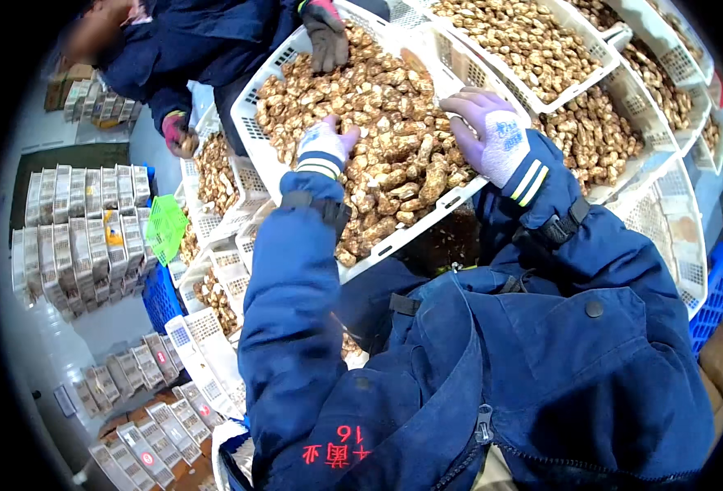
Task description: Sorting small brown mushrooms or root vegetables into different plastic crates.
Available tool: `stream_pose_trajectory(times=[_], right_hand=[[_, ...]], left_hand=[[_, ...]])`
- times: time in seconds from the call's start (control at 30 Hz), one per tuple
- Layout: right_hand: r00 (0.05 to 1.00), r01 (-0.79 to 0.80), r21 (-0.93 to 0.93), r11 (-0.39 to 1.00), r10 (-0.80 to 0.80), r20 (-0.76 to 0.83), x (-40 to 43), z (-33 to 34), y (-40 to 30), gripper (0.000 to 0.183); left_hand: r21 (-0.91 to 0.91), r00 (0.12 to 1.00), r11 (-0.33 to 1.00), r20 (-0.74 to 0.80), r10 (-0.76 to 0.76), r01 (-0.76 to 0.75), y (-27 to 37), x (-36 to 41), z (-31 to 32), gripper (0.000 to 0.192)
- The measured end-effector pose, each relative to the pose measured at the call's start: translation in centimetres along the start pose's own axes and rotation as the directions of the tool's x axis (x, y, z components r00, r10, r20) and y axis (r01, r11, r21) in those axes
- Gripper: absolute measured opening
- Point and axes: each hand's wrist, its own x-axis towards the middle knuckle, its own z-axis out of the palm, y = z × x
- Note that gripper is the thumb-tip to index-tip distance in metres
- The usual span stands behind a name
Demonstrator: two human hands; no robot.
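Note:
A large white perforated plastic crate [392, 248] filled with small brown mushrooms [392, 123] lies tilted before me. My left hand [326, 144], in a white and purple glove, is over the heap, near the crate's left side. Two of its fingertips show apart; the rest of the fingers and the palm side are hidden. At the crate's right side is my right hand [490, 135], gloved alike, with its fingers spread and curved toward the mushrooms. Nothing shows in its grasp.
A co-worker's grey-gloved hand [328, 43] rests on the heap's far side; their other hand [180, 135] holds a mushroom by a smaller crate [251, 184]. More mushroom-filled crates [533, 101] stand at right. Stacked white baskets [79, 245], a green basket [166, 230] and blue crates [714, 288] surround us.

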Motion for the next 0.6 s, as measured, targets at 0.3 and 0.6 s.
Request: stream_pose_trajectory(times=[0.3, 0.6], right_hand=[[0.999, 0.023, 0.010, 1.000, -0.023, -0.024, -0.4, -0.5, 0.9, 0.022], [0.999, 0.044, -0.029, 0.999, -0.045, -0.025, -0.4, 0.2, 0.3, 0.020]], left_hand=[[-0.976, 0.937, 0.132, 0.205, 0.281, 0.174, -1.8, -1.6, -0.2, 0.044], [-0.988, 0.991, 0.084, 0.131, 0.039, 0.128, -5.3, -6.8, -1.9, 0.027]])
